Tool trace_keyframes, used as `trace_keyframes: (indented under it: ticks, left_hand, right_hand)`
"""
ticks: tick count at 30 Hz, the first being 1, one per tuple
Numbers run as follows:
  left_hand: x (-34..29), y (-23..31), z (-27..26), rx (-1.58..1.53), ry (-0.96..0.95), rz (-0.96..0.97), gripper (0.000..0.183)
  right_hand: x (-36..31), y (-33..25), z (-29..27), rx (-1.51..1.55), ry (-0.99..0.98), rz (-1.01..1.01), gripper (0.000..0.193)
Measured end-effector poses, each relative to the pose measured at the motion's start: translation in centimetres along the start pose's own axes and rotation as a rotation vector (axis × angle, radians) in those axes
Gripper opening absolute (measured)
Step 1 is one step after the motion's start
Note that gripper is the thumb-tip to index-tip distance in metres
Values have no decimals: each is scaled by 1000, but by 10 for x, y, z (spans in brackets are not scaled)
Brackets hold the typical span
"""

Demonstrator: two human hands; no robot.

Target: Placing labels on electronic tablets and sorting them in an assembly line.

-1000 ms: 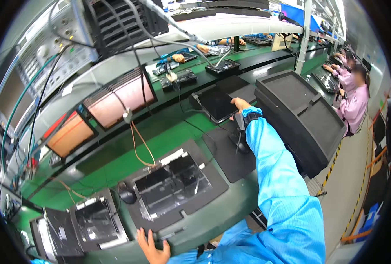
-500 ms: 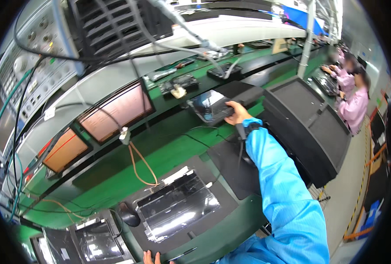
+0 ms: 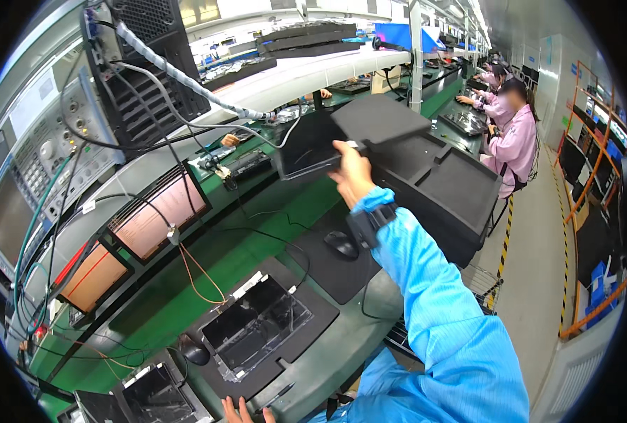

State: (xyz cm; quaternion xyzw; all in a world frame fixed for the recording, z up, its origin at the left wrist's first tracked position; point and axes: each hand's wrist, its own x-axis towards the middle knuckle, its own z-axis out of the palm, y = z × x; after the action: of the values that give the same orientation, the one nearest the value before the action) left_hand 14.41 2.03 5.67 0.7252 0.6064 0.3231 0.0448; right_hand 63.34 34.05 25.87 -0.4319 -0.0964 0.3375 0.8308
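Note:
Out over the far part of the bench, my right hand grips the near right edge of a dark, glossy screen panel, thumb and fingers closed on it. The panel is tilted up, its face black. A black band sits on my right wrist. At the bench's front edge rests my left hand, only its spread fingers showing and nothing in them. Beside it lies a black pen. Between the hands, another screen panel with clear film lies on a dark foam mat.
Stacked black foam trays stand at right, a black foam sheet over their far corner. Two mice, cables and lit monitors share the green bench. Test equipment is at left; co-workers in pink sit farther along.
My right hand has tilted the panel up, and its bright reflections are gone. The view has swung right, uncovering the mouse beside my right arm. My left hand stays at the bench edge.

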Motion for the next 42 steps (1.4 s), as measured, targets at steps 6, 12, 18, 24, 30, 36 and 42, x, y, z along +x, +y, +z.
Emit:
trace_keyframes:
  ticks: [6, 12, 18, 24, 30, 36, 42]
  left_hand:
    - [-4, -8, 6, 8, 40, 37, 58]
    - [-13, -15, 6, -47, 36, -38, 61]
    - [-15, -19, -1, -136, 65, -33, 51]
    - [-24, -26, -14, -442, 112, -94, 50]
    - [-18, -80, -80, -123, 162, -152, 65]
    - [10, -167, -121, 444, -61, -279, 100]
    - [7, -188, -117, 323, 29, -260, 95]
  right_hand:
    - [-9, -37, -57, 213, 291, -294, 46]
    - [57, -31, -101, -80, 371, -385, 68]
    - [64, -46, -97, 175, 179, 201, 93]
    - [-106, -14, -66, -343, -537, 29, 37]
    - [-331, 135, -38, -1016, -1723, -856, 32]
    - [-438, 281, 42, -854, -1805, -1188, 30]
    - [-453, 339, 47, -1113, -1770, -1158, 29]
